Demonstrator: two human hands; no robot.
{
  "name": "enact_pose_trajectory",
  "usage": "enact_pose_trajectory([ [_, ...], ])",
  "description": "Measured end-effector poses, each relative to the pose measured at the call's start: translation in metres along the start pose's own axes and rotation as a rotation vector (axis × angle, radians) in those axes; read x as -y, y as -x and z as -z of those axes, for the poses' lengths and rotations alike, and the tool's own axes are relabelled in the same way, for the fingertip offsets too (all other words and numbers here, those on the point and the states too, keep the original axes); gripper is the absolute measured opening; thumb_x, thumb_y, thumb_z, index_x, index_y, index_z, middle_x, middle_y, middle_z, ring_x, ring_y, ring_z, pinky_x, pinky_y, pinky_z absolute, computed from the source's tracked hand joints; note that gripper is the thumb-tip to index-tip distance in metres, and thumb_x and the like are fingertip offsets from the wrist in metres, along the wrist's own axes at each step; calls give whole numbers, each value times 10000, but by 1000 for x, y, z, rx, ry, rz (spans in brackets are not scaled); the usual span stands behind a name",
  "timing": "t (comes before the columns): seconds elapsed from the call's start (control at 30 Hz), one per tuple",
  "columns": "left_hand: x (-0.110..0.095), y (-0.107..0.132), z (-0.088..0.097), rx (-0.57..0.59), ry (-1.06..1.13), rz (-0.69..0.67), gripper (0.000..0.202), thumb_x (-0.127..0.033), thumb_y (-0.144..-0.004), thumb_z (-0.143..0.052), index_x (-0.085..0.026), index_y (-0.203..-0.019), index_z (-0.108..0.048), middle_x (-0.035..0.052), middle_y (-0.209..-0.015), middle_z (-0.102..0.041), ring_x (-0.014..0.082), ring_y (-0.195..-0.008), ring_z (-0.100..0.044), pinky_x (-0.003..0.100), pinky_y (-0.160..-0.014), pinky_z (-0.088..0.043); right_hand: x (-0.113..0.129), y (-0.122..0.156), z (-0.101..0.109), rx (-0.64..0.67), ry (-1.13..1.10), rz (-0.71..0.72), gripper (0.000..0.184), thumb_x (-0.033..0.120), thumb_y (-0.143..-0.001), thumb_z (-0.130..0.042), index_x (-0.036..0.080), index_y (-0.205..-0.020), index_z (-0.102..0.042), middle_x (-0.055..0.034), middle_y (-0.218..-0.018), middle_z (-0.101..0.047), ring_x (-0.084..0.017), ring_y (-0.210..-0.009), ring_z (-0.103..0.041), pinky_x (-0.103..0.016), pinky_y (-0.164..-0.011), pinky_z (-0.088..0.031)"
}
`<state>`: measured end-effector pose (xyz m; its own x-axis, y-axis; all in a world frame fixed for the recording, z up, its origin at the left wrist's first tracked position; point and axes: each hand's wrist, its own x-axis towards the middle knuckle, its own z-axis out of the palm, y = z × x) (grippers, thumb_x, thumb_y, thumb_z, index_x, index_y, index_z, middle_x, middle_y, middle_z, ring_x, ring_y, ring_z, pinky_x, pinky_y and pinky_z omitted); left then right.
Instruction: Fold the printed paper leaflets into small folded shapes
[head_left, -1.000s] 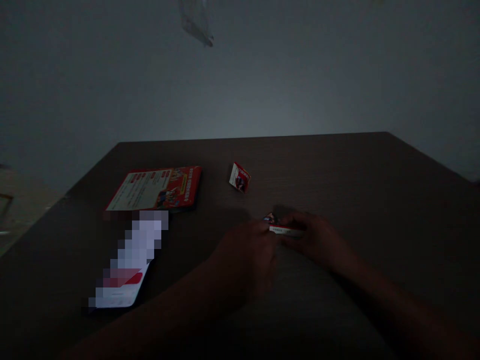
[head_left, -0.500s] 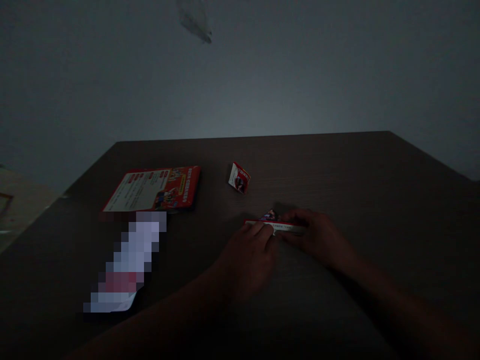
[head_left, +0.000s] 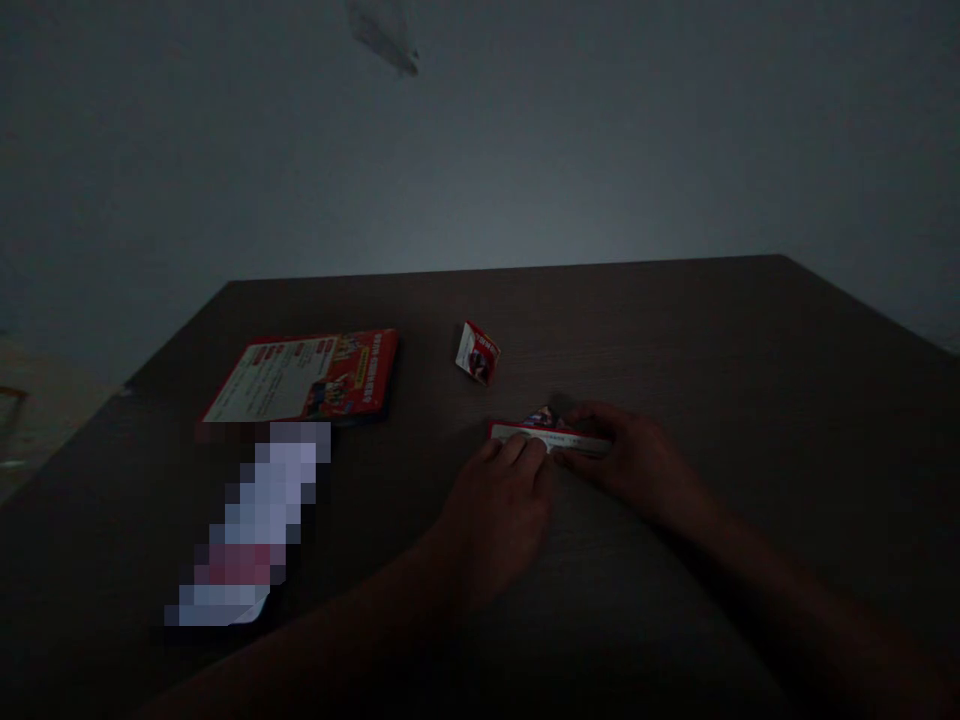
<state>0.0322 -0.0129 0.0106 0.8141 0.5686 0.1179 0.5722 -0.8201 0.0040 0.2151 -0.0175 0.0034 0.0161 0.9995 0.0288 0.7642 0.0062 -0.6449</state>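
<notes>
The scene is very dim. A narrow strip of folded red-and-white paper (head_left: 547, 436) lies on the dark wooden table (head_left: 750, 350) in the middle of the view. My left hand (head_left: 499, 500) presses its fingertips on the strip's near left edge. My right hand (head_left: 637, 460) has its fingers curled over the strip's right end. Both hands pinch or hold the strip down; what lies beneath the fingers is hidden.
A small folded red-and-white paper piece (head_left: 478, 353) stands behind the hands. A red printed leaflet (head_left: 307, 377) lies flat at the left. In front of it lies a white and red sheet (head_left: 251, 530), blurred out. A grey wall rises behind the table.
The paper strip now shows longer to the left, as my left hand has slid back off it toward me. The right hand has stayed on the right end.
</notes>
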Motion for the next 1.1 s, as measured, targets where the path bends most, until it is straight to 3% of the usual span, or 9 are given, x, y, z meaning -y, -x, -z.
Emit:
enact_pose_trajectory([
  [0.43, 3, 2, 8, 52, 60, 17, 207, -234, -912, -424, -152, -1035, -569, 72, -1026, -576, 234, -987, -515, 396, -841, -438, -4, 3, 11, 44, 33, -111, 370, 347, -696, -670, 209, -1038, -648, -28, -766, -711, -197, -627, -646, -283, -549, -461],
  [0.8, 3, 4, 7, 32, 60, 35, 214, -251, -909, -434, -147, -1041, -567, 83, -1035, -567, 246, -998, -515, 401, -839, -435, -11, 4, 17, 90, 62, -118, 381, 380, -703, -661, 195, -1036, -636, -12, -699, -677, -178, -583, -627, -268, -513, -446],
  [1.1, 5, 5, 6, 38, 64, 29, 228, -270, -902, -463, -149, -1071, -558, 90, -1048, -563, 250, -1015, -513, 405, -847, -433, -17, 6, 29, 132, 8, -144, 320, 284, -684, -678, 187, -988, -650, -3, -668, -681, -162, -579, -629, -248, -503, -450],
])
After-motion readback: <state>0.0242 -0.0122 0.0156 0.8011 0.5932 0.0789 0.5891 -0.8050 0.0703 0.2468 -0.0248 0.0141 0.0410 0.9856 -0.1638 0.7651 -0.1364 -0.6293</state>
